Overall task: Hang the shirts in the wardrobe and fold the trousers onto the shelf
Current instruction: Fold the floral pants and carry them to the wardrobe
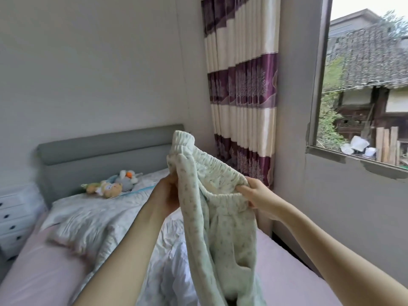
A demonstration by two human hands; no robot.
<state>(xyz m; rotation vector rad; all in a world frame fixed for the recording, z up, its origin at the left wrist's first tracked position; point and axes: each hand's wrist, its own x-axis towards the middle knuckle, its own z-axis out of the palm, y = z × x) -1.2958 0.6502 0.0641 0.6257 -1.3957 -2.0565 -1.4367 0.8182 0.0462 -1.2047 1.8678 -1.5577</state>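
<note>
Both hands pinch trousers [212, 215] by the waistband, left hand [169, 195], right hand [257, 195], held up over bed [44, 272], probably to straighten for folding.

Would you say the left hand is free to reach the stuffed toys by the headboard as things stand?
Probably not yet: the left hand has its grip on the trousers, as does the right hand. The stuffed toys lie unobstructed on the bed, further off.
</note>
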